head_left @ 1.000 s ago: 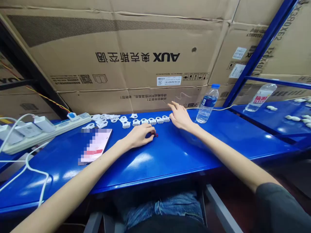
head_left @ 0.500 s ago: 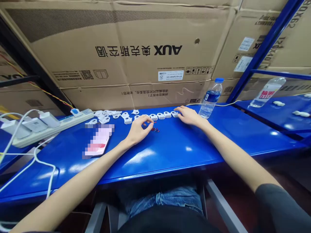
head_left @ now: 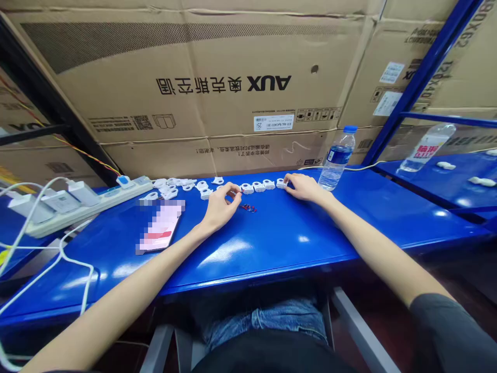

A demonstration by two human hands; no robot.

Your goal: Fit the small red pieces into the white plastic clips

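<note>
Several small white plastic parts stand in a row across the blue table (head_left: 272,228). My right hand (head_left: 303,186) has its fingertips on the white part (head_left: 280,183) at the row's right end. Over the row's left part is my left hand (head_left: 223,205), thumb and fingers curled together, with a bit of red at the fingertips that is too small to name. Just right of it lies a small bunch of red and black wires (head_left: 249,208). More white parts (head_left: 170,191) sit in a loose pile at the back left.
A phone (head_left: 163,228) lies left of my left arm. Beyond it are a power strip (head_left: 93,207) with chargers and white cables. A water bottle (head_left: 337,159) stands by my right hand; another bottle (head_left: 427,147) is farther right. Large cardboard boxes (head_left: 233,46) rise behind the table.
The view has shifted slightly. My left hand has moved a little left, uncovering more of the wires. The right-end white part now stands slightly apart from its neighbour.
</note>
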